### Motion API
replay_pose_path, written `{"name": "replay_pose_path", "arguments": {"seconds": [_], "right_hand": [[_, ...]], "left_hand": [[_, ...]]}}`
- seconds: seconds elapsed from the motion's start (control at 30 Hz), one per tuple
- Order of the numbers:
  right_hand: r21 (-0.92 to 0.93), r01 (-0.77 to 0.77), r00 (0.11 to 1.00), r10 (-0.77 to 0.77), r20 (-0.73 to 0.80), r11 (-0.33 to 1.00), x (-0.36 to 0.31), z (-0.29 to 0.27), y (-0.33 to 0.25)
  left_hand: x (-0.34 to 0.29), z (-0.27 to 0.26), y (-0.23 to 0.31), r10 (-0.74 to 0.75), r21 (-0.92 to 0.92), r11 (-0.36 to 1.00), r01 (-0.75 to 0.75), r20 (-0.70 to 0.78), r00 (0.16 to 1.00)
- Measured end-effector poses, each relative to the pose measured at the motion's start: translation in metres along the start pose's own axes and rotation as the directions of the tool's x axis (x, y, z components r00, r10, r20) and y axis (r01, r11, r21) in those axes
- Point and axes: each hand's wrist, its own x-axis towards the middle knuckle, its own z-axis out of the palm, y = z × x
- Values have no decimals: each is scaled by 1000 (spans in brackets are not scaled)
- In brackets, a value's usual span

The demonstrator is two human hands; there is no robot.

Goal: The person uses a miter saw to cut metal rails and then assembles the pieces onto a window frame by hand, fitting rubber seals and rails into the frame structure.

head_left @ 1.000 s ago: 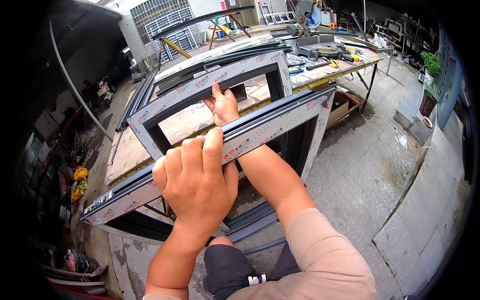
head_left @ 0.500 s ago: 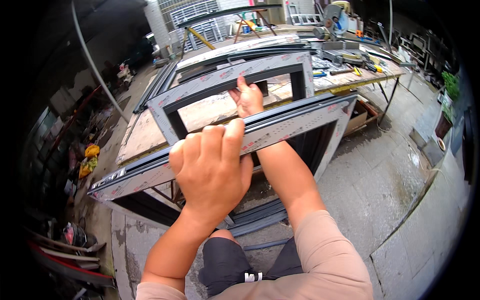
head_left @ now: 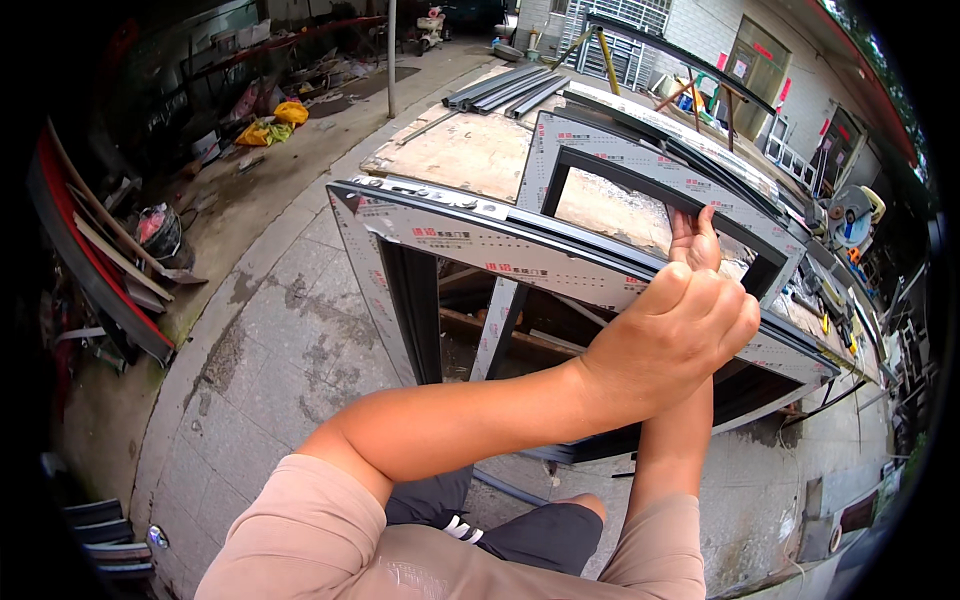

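Observation:
My left hand [head_left: 680,325] is closed over the top rail of a large window frame [head_left: 560,262], dark profile with white printed protective film, standing upright before me. My right forearm passes behind that rail. Beyond it, my right hand [head_left: 697,240] holds the upper rail of a smaller window frame [head_left: 640,152], thumb on the filmed face and fingers under the inner edge. The smaller frame leans at the workbench; its lower part is hidden behind the large frame. A mullion [head_left: 495,325] divides the large frame's opening.
Dark profiles [head_left: 505,90] lie on the wooden workbench [head_left: 450,150]. A mitre saw [head_left: 852,215] stands at the far right. To the left are a red-edged curved panel [head_left: 95,245], a bucket [head_left: 165,235], a yellow bag [head_left: 270,125] and a pole [head_left: 391,60].
The view has swung left, so the frames and bench appear further right. Both hands keep their grips, the left still on the large frame's rail, the right on the smaller frame.

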Motion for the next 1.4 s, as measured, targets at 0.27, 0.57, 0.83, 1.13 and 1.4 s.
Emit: {"name": "replay_pose_path", "arguments": {"seconds": [0.27,0.57,0.83,1.13,1.4], "right_hand": [[1,-42,999,42,27,999,-22,4,4],[-57,-59,998,60,11,997,-131,22,12],[-42,-266,945,251,-209,963,-250,-10,73],[64,-198,968,205,-144,978,-248,66,111],[69,7,996,-1,-94,998,-190,91,83]], "left_hand": [[-5,-2,-9,1,41,999,-3,50,999],[5,16,-12,-30,-154,987,38,60,998],[19,60,-56,18,-229,973,37,234,972],[26,124,-96,4,-136,989,54,391,920],[27,143,-110,5,-141,988,64,441,897]]}}
